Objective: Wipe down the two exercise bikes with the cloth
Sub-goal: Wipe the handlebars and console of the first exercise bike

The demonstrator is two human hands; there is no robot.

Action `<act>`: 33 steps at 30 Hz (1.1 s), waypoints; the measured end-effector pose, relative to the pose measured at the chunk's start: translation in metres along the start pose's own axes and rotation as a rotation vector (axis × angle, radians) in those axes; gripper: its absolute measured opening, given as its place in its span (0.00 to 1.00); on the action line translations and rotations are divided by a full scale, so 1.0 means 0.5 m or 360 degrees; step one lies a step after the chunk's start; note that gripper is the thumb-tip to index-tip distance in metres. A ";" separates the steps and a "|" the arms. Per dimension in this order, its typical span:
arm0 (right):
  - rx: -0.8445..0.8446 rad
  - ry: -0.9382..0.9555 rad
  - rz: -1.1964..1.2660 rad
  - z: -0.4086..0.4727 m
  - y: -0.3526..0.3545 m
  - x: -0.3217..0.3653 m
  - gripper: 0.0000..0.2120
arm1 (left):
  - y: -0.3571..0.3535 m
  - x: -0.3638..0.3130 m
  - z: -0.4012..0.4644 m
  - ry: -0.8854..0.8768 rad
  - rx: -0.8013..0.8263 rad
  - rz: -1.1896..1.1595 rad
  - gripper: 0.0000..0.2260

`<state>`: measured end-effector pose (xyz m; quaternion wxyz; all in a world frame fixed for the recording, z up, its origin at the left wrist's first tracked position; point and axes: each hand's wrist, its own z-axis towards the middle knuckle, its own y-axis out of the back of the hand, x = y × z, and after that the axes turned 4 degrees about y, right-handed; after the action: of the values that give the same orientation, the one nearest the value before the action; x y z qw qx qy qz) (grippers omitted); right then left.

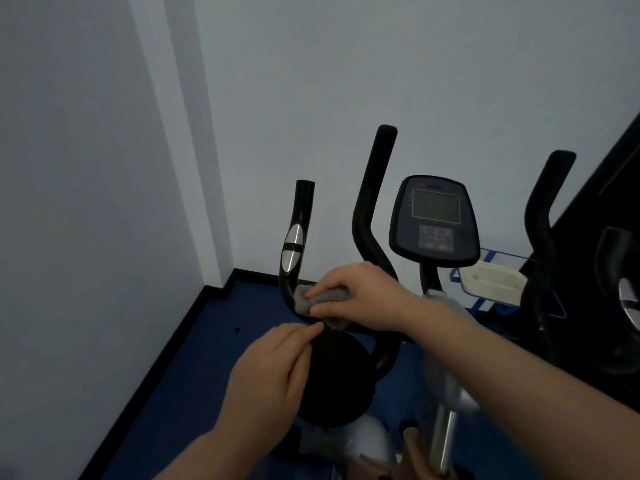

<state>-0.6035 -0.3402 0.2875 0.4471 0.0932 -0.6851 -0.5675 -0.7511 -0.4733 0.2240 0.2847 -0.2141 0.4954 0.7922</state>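
A grey cloth (332, 295) is wrapped round the lower bend of the near bike's black handlebar (294, 237). My right hand (360, 296) grips the cloth there, fingers curled over it and thumb under. My left hand (273, 372) pinches a lower corner of the cloth beside the bike's round black console (339, 375), seen from behind. The second exercise bike (434, 223) stands just beyond, with its display console facing me and two tall black grips.
White walls meet in a corner at the left, close to the bikes. Blue floor (194, 375) with a black skirting runs below. A blue wire rack holding a white tray (491, 278) stands behind the second bike. Dark equipment (616, 271) fills the right edge.
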 end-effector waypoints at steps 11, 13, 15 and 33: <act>-0.0177 0.0057 0.0201 0.028 -0.022 0.009 0.10 | -0.018 -0.025 0.020 0.0019 -0.0178 0.0156 0.13; -0.0046 0.0082 -0.0003 0.010 -0.002 -0.006 0.10 | -0.017 -0.024 0.017 0.0009 -0.0175 0.0177 0.13; -0.0010 0.0051 -0.0071 -0.005 0.008 -0.015 0.09 | -0.015 -0.024 0.015 0.0015 -0.0185 0.0165 0.12; -0.0340 -0.0200 0.0073 0.020 -0.028 0.031 0.10 | -0.021 0.003 0.007 0.0062 -0.0118 -0.0163 0.16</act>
<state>-0.6248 -0.3479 0.2835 0.4234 -0.0063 -0.6494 -0.6316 -0.7456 -0.4660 0.2177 0.3071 -0.2650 0.4595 0.7901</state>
